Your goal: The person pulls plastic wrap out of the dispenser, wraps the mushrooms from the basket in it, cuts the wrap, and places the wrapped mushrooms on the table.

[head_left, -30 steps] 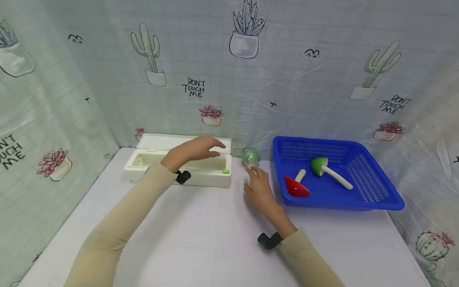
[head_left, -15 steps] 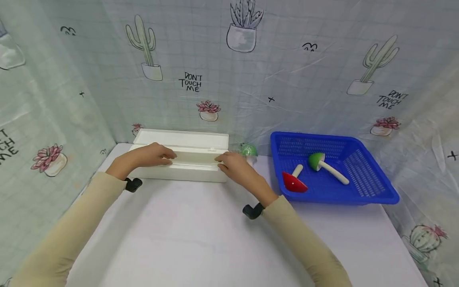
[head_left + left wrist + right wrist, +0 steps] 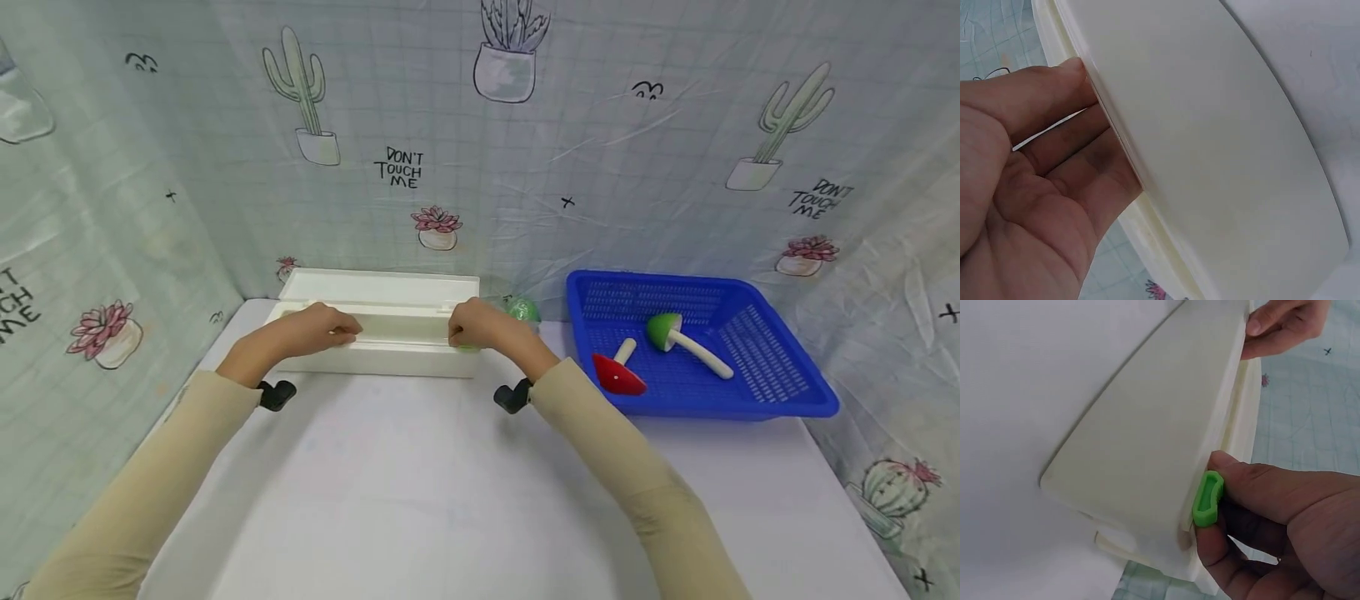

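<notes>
Head view: white box (image 3: 397,363), lid (image 3: 382,287) open, is standing left of a blue basket (image 3: 712,407); both hands are meeting its front side. Left wrist: left hand (image 3: 1041,162) is gripping the box's edge narrowly. Right wrist: right hand (image 3: 1279,525) is pinching a green tab (image 3: 1209,499) at that edge.

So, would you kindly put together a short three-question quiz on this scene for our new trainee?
1. Which hand pinches the small green piece at the edge of the white box: A) left, B) right, C) neither?
2. True or false: the blue basket stands to the person's left of the white box.
3. How many things show inside the blue basket?

Key:
1. B, the right hand.
2. False; it stands to the right.
3. Two: a green-capped mushroom shape and a red-capped one.
</notes>
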